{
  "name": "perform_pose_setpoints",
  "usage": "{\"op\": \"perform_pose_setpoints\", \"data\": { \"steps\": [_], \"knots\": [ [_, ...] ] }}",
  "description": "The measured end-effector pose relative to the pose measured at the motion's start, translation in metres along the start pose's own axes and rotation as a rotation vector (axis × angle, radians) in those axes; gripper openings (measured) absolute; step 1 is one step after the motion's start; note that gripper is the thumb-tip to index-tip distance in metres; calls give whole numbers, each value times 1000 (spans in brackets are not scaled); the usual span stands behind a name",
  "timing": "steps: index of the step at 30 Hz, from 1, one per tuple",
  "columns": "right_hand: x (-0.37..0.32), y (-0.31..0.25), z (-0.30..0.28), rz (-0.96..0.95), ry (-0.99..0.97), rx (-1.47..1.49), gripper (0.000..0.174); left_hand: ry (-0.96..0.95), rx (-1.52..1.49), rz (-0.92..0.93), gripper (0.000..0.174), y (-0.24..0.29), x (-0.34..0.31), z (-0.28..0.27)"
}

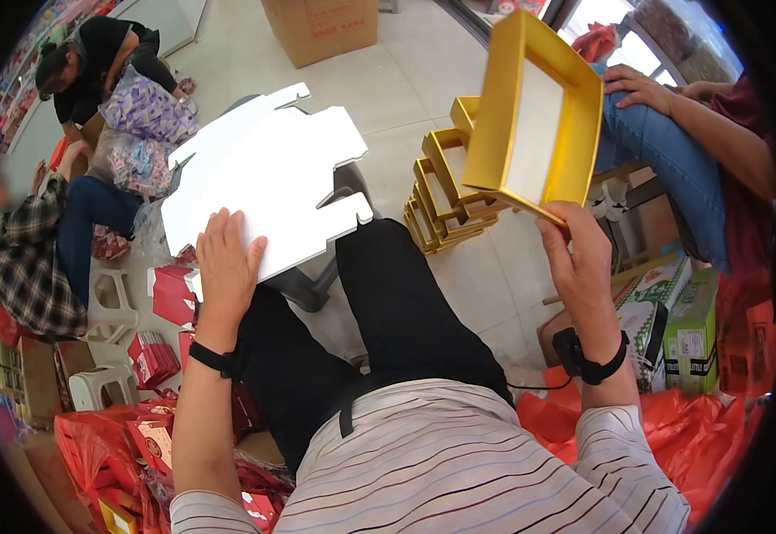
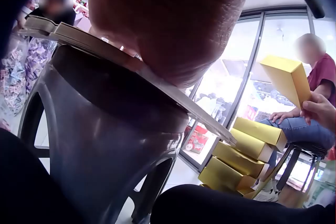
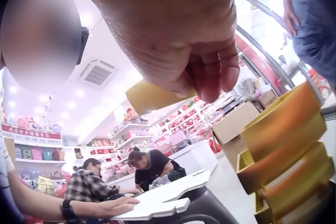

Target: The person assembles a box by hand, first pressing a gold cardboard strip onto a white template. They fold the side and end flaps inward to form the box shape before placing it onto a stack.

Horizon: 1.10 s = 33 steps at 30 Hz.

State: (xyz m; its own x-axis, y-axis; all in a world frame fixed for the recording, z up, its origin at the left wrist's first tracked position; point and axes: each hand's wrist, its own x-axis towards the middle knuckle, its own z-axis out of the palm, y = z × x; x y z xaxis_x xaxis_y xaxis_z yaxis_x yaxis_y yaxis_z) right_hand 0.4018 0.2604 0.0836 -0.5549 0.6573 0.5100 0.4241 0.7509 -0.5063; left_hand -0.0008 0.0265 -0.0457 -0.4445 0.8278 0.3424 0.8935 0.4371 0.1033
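My right hand point(image 1: 579, 258) pinches a gold open box point(image 1: 486, 116) by its near lower corner, thumb at the edge. The box is held up in the air, tilted, its pale inner bottom showing. My left hand point(image 1: 227, 262) lies with fingers straight on a stack of flat white die-cut card sheets point(image 1: 272, 178) with notched tabs. These sheets rest on a dark grey plastic stool point(image 2: 121, 140) in front of my knees. Beyond my right knee rises a stack of gold boxes point(image 1: 446, 165), just left of the raised box in the head view.
A person in jeans point(image 1: 673, 169) sits close on the right. Two people work at the far left beside bags of wrapped sweets point(image 1: 152, 107). A brown carton point(image 1: 321, 31) stands ahead. White stools point(image 1: 107, 387), red boxes point(image 1: 154, 360) and red plastic bags point(image 1: 94, 454) crowd the left side.
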Motion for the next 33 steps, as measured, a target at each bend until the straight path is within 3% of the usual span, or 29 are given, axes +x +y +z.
{"op": "perform_pose_setpoints", "data": {
  "steps": [6,12,15,20,24,27,29,33],
  "knots": [
    [-11,22,-12,9,99,-67,15,-10,23,-12,57,-4,-1,5],
    [-23,54,-20,333,346,133,21,9,7,-23,58,-2,-1,5],
    [-59,91,-19,503,330,142,24,24,-1,-11,57,-2,-1,7],
    [-151,157,28,866,126,239,20,30,1,-5,56,-4,-3,9],
    [-196,191,96,1087,-208,248,21,35,17,-3,56,-2,-4,9],
    [-218,215,150,1047,-352,202,20,-8,28,-12,56,-2,-3,6],
    [-228,227,178,895,-442,62,21,-33,24,-11,56,-4,-1,5],
    [-241,234,215,877,-520,-34,27,-118,8,-39,56,0,6,-8]
  ]
}}
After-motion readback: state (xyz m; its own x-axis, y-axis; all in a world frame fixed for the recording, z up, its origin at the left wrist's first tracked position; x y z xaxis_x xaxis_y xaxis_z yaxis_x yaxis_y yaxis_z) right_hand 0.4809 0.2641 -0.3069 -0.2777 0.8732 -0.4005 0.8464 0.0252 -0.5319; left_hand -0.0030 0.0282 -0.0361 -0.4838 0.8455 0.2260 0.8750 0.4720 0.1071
